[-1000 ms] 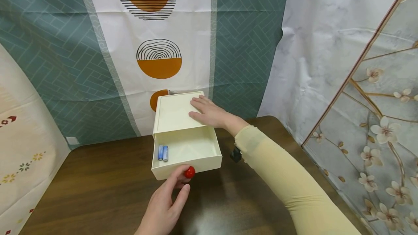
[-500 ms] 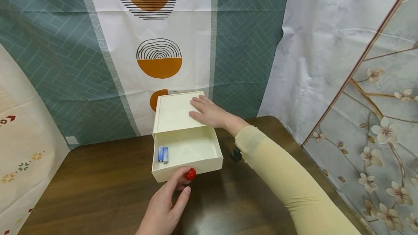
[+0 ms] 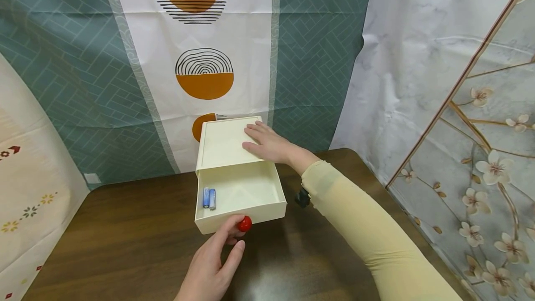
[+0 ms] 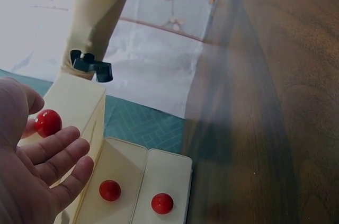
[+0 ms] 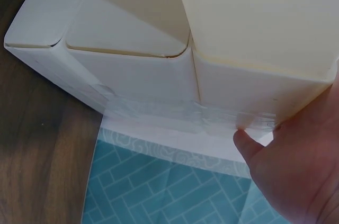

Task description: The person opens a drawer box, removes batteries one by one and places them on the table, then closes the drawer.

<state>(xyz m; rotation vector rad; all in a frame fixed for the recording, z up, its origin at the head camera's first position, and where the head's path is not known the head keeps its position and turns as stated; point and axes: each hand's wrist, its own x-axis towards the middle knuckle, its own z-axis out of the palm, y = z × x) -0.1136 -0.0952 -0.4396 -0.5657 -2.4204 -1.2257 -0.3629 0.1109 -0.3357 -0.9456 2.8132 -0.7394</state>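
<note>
The left hand hooks the red knob of a drawer. The right hand rests spread on the box.

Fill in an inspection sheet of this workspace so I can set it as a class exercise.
Surface: dark wood-grain table.
Job's things: cream cabinet, top drawer pulled out; two blue batteries side by side inside it, at its left. The left wrist view shows two more drawer fronts, each with a red ball knob.
Clutter: nothing seen.
Grippers: left hand hooks the top drawer's red knob; right hand rests on the cabinet top.
Cables: nothing seen.
Surroundings: patterned hangings behind and at both sides.
</note>
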